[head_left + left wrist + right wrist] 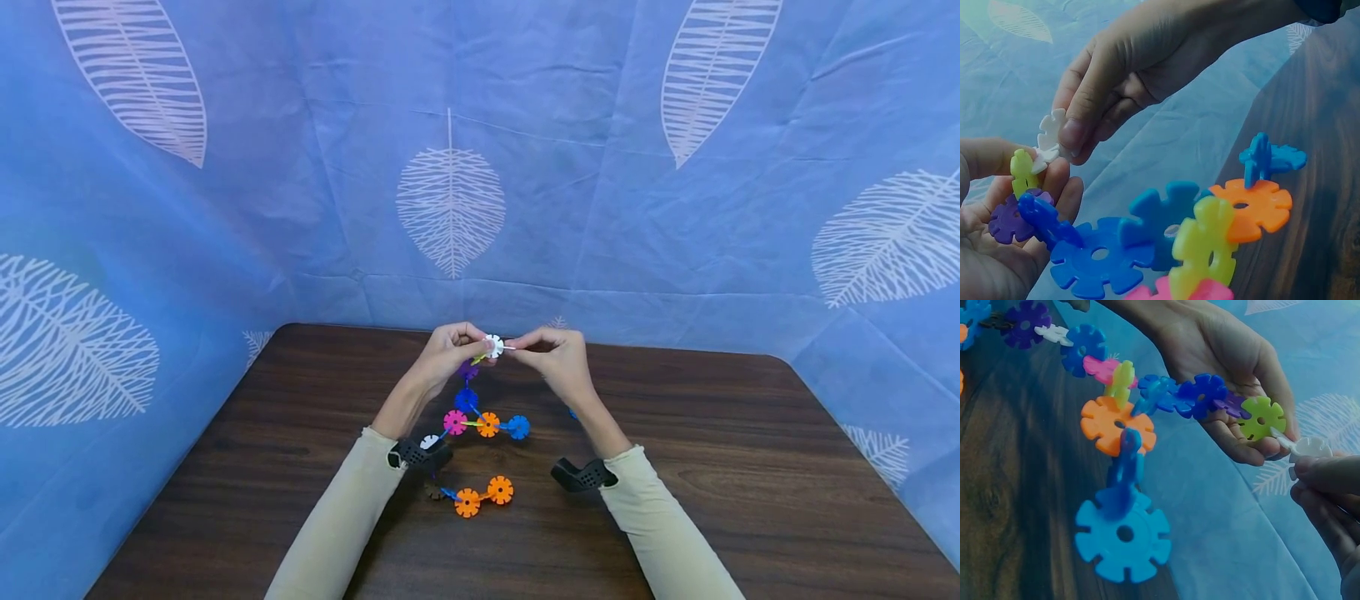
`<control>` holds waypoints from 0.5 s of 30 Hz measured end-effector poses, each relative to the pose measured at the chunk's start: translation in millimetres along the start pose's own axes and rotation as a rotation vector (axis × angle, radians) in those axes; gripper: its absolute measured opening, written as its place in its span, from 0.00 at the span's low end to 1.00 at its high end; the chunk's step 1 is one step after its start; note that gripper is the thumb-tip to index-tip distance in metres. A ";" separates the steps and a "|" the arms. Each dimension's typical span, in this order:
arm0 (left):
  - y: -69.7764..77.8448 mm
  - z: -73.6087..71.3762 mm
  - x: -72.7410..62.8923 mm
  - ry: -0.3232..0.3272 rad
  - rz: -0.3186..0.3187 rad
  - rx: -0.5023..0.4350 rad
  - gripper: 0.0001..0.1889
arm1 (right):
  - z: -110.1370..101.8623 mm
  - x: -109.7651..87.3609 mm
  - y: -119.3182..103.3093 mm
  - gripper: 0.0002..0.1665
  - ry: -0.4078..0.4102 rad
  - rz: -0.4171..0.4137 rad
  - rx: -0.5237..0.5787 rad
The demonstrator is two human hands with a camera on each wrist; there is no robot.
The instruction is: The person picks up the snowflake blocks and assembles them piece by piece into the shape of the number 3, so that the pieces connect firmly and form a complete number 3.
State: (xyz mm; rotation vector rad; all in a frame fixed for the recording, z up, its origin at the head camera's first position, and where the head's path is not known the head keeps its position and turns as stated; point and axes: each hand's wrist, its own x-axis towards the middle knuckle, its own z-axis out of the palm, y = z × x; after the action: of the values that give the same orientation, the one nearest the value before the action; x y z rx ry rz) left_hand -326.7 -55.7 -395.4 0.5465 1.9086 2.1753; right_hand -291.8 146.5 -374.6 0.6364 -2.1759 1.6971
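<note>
My left hand (pixel 447 354) holds the upper end of a chain of flower-shaped plastic discs, its fingers around a yellow-green disc (pixel 1262 419) and a white disc (pixel 494 346). Between thumb and fingers, my right hand (pixel 558 358) pinches a second white disc (pixel 1311 448), seen edge-on from the head. The two white discs meet at their edges, set at an angle. Below the left hand hang a purple disc (pixel 1010 219) and dark blue ones (pixel 1100 255). A branch runs through a pink disc (pixel 455 422) and an orange disc (pixel 488 425) to a light blue disc (pixel 1124 536).
The chain's lower part reaches toward the front of the brown table (pixel 697 467), with a white disc (pixel 429 442) and two orange discs (pixel 467 502) there. A bit of blue (pixel 573 413) shows beside the right wrist. Blue leaf-patterned cloth (pixel 555 208) stands behind the table.
</note>
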 end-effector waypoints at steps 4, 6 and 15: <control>3.0 -0.5 -0.4 0.011 -0.016 0.042 0.03 | 2.5 -1.5 -6.1 0.04 -0.015 -0.004 0.027; 3.7 -1.1 -0.6 0.013 -0.019 0.057 0.03 | 4.2 -1.8 -6.0 0.04 -0.027 -0.009 0.047; 3.6 -6.1 1.1 0.008 -0.008 0.030 0.04 | 6.0 -1.5 -10.5 0.07 -0.044 -0.016 -0.005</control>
State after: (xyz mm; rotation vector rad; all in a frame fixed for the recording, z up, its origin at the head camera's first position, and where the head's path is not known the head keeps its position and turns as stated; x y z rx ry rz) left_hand -329.8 -61.3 -392.3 0.5346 1.9473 2.1504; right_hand -285.0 138.8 -368.1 0.6936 -2.1987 1.6842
